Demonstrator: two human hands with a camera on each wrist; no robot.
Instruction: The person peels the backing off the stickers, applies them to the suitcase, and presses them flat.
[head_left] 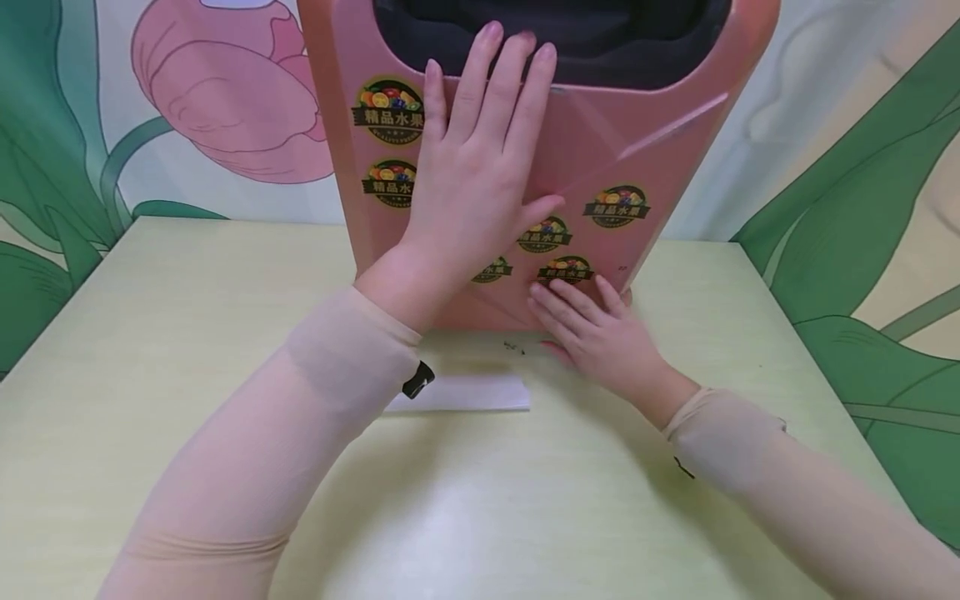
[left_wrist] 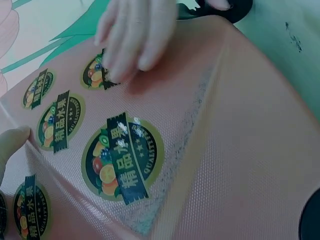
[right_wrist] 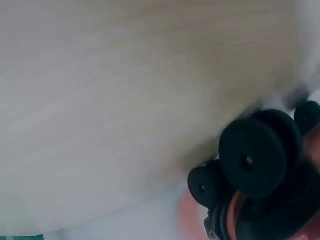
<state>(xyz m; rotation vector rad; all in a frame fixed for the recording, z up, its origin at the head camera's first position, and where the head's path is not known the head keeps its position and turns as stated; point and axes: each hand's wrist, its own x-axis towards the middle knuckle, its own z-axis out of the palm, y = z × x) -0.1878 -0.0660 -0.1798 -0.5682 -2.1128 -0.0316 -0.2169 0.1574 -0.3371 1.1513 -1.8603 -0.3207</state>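
Observation:
A pink suitcase [head_left: 660,150] with a black recessed panel [head_left: 637,50] at its top stands upright on the table. Several round fruit stickers [head_left: 617,207] are on its front. My left hand [head_left: 480,167] lies flat against that front, fingers straight, fingertips over the lower edge of the black recess. Lower down, my right hand [head_left: 600,337] rests its fingertips on the suitcase at the bottom edge of a sticker [head_left: 567,268]. In the left wrist view, the right-hand fingers [left_wrist: 135,40] partly cover one sticker. Black wheels [right_wrist: 252,155] of the suitcase appear in the right wrist view.
On the pale table [head_left: 187,333], a white paper sheet [head_left: 480,393] lies in front of the suitcase, partly behind my left forearm. Small dark marks [head_left: 513,347] show near the suitcase's base. A wall with painted leaves and a pink flower [head_left: 232,100] stands behind.

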